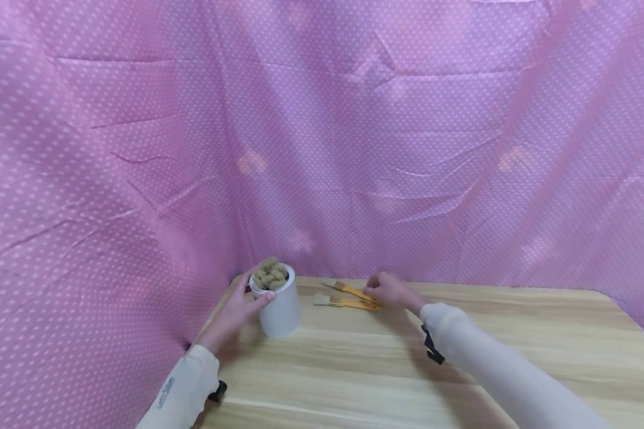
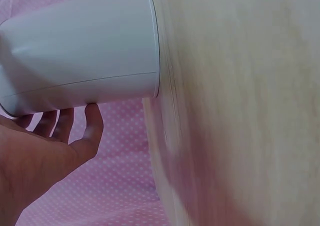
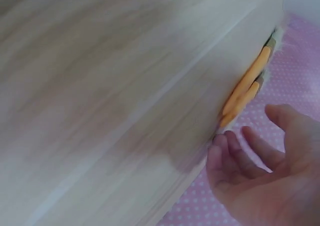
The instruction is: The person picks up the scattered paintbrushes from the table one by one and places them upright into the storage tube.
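With our left hand (image 1: 235, 311) curled round the white cup (image 1: 279, 308) at lower centre-left and our right hand (image 1: 390, 290) reaching open-fingered over the orange-handled brushes (image 1: 349, 297), we judged a careless grip might roll them off the table (image 1: 461, 357).

We see the worktop (image 1: 461, 369) bare and open across its near and right parts. At the far left corner the cup (image 1: 280, 310) stands upright, with two brushes (image 1: 349, 297) lying just to its right. The curtain (image 1: 322, 149) hangs close behind them and along the left edge, closing off that corner from behind.
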`<state>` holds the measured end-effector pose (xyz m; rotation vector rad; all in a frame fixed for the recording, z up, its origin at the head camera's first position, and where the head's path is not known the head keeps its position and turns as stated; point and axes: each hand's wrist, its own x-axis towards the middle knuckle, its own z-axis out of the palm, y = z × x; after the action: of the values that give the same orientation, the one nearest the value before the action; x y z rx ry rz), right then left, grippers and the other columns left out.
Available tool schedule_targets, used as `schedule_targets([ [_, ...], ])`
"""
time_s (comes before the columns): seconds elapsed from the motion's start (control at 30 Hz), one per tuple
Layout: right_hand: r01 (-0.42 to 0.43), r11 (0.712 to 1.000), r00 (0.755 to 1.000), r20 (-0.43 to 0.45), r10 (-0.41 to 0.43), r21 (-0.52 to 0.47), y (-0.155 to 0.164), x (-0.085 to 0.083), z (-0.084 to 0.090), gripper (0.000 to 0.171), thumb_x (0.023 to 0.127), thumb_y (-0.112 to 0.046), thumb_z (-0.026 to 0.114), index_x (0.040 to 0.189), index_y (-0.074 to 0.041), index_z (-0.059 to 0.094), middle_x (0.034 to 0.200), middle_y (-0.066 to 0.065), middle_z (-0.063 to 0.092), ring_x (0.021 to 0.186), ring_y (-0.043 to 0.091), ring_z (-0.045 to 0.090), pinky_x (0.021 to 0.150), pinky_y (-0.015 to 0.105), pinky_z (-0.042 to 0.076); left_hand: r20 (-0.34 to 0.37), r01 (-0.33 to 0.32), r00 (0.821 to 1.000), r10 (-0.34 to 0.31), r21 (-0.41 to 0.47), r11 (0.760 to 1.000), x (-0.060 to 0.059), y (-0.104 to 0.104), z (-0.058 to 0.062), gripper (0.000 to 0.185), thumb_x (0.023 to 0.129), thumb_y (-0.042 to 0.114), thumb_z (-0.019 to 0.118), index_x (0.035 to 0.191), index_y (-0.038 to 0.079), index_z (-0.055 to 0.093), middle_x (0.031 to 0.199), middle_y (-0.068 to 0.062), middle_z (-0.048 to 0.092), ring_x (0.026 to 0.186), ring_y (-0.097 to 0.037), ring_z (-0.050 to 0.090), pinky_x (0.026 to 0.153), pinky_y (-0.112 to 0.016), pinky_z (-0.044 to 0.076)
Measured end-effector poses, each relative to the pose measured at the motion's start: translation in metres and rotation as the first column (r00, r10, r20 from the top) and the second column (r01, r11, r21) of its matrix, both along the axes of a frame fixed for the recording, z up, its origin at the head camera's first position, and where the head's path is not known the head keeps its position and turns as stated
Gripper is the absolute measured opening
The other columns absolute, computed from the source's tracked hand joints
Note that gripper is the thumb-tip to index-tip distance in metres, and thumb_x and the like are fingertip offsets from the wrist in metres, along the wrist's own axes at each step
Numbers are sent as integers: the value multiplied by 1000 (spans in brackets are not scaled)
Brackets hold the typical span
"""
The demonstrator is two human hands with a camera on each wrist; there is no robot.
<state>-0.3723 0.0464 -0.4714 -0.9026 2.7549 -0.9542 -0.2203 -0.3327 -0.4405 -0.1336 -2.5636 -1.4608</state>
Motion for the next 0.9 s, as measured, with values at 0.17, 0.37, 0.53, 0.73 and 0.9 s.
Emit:
schedule_targets([
  [0.17, 13, 996, 1000, 7, -14, 83, -16, 1, -1, 21, 97, -19, 70, 101, 1, 74, 80, 3, 68, 70, 16, 61, 65, 33, 54, -44, -10, 999, 8, -41, 999, -5, -8, -2, 88, 90, 55, 74, 160, 29, 29, 160, -12, 31, 142, -42, 33, 110, -71, 23],
  [0.37, -31, 994, 1000, -2, 31, 103, -32, 5, -4, 14, 96, -14, 72, 94, -1, 76, 76, 0, 67, 66, 14, 57, 62, 29, 50, 15, -64, 998, 65, -55, 996, -4, -13, -5, 98, 87, 61, 73, 162, 23, 23, 161, -15, 30, 145, -41, 27, 112, -70, 20],
  [0.53, -22, 996, 1000, 0, 22, 91, -36, 4, -9, 10, 96, -8, 71, 95, 0, 77, 82, 4, 70, 70, 15, 59, 67, 32, 54, 29, -71, 997, 72, -55, 996, -8, -15, -6, 99, 86, 62, 73, 162, 23, 23, 161, -17, 30, 145, -42, 28, 112, -67, 24],
  [0.73, 7, 997, 1000, -9, -6, 79, -33, 1, -10, 7, 93, -1, 71, 93, 2, 77, 79, 4, 69, 65, 14, 58, 62, 29, 52, 22, -46, 999, 47, -37, 998, -11, -10, -3, 98, 86, 61, 74, 161, 22, 25, 160, -16, 31, 143, -41, 33, 112, -65, 27],
  [0.9, 14, 998, 1000, -23, -12, 66, -26, 0, -6, 8, 88, 0, 73, 93, 2, 77, 86, 6, 70, 72, 18, 59, 69, 34, 55, 16, -28, 999, 28, -9, 1000, -12, -6, 0, 96, 88, 57, 75, 160, 18, 26, 160, -17, 30, 142, -42, 33, 112, -66, 26],
])
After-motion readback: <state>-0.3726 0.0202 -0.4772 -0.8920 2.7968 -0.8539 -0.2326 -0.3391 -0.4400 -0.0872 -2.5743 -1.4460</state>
